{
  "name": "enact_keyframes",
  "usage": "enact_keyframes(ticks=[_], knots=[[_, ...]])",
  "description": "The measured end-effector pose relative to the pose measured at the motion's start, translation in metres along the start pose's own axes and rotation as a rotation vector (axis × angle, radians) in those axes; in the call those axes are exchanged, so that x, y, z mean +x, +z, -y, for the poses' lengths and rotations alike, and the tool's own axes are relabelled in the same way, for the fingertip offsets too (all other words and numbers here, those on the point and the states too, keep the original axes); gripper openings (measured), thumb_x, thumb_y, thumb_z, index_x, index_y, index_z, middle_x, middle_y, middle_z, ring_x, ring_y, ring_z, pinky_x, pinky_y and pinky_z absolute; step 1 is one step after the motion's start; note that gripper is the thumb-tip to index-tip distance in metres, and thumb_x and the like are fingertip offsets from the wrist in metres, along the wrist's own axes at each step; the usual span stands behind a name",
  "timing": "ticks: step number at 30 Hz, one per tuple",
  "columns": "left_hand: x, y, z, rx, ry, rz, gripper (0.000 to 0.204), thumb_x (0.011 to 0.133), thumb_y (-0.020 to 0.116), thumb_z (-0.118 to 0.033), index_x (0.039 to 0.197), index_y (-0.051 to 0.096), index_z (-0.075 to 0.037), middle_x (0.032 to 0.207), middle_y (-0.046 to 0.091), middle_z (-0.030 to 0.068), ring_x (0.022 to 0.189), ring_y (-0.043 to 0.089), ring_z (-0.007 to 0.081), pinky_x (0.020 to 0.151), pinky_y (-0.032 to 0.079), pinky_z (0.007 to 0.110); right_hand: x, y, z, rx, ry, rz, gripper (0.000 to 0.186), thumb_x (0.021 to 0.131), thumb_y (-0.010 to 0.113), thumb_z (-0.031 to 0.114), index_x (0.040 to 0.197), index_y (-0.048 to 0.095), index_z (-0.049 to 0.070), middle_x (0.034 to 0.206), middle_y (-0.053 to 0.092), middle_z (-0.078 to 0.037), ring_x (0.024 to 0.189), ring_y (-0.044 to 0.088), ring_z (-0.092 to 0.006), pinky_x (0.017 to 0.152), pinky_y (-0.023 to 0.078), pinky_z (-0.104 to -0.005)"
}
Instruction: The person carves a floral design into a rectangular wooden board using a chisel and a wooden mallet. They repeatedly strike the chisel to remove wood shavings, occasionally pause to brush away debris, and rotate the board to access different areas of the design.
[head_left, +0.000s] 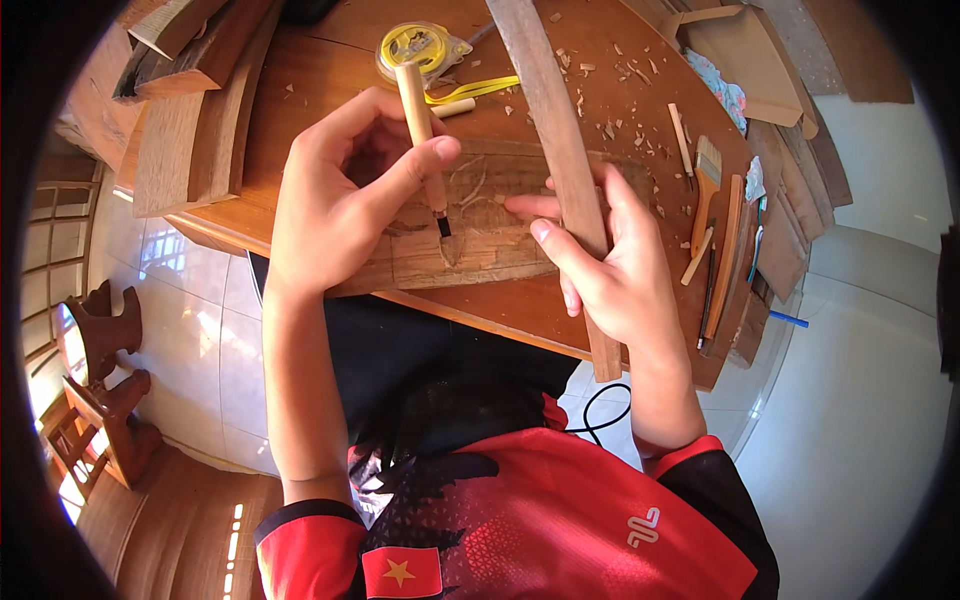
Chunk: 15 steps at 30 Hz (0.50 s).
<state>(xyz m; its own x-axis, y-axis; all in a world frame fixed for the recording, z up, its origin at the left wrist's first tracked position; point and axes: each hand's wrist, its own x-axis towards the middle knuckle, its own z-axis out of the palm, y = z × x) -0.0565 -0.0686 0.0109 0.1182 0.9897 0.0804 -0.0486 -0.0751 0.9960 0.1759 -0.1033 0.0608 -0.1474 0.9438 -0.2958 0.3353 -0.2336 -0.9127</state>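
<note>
My left hand (335, 195) is closed around the light wooden handle of a carving chisel (413, 100). The tool stands almost upright, its dark ferrule and blade pointing down at a carved wooden board (500, 245). Curved leaf-like lines are cut into that board, which lies along the near side of the table. In my right hand (630, 270) is a long, flat wooden strip (552, 105), gripped close to its lower end between thumb and fingers. It slants up over the board, and its top runs out of view.
A yellow tape measure (415, 48) and wood shavings (610, 130) lie on the table (330, 60). At right are a brush (706, 180), thin chisels and wooden strips. Stacked wood blocks (190, 150) occupy the left corner. An open cardboard box (750, 60) stands beyond.
</note>
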Motion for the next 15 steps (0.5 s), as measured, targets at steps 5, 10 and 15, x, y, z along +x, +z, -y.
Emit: enact_keyframes(ticks=[5,10,15], knots=[[-0.0003,-0.0006,-0.0006,0.001,0.016,0.015,0.015,0.095,0.076,-0.012,0.094,0.066,-0.001,0.075,0.07,0.0008,0.069,0.064,0.0046,0.064,0.046,0.021,0.0039,-0.0006,-0.0038,0.152,0.066,0.016,0.043,0.1,0.067,0.009,0.133,0.043,-0.002,0.114,0.076,-0.015,0.046,0.052,-0.0072,0.039,0.042,-0.0235],[-0.0013,-0.0037,-0.0042,-0.016,-0.028,0.066,0.015,0.097,0.074,-0.011,0.101,0.065,0.0,0.083,0.066,-0.0001,0.074,0.063,0.006,0.07,0.045,0.023,0.0055,-0.0004,-0.0069,0.216,0.09,0.006,0.041,0.099,0.068,0.011,0.129,0.044,-0.003,0.115,0.074,-0.017,0.046,0.053,-0.0078,0.04,0.044,-0.0235],[-0.0016,-0.0038,-0.0017,-0.054,0.005,0.035,0.015,0.095,0.076,-0.011,0.097,0.065,0.0,0.079,0.068,0.0008,0.071,0.064,0.0055,0.065,0.047,0.022,0.006,0.006,-0.0017,0.151,0.099,-0.02,0.041,0.099,0.069,0.009,0.129,0.044,-0.003,0.115,0.073,-0.017,0.047,0.053,-0.0079,0.04,0.044,-0.0232]])
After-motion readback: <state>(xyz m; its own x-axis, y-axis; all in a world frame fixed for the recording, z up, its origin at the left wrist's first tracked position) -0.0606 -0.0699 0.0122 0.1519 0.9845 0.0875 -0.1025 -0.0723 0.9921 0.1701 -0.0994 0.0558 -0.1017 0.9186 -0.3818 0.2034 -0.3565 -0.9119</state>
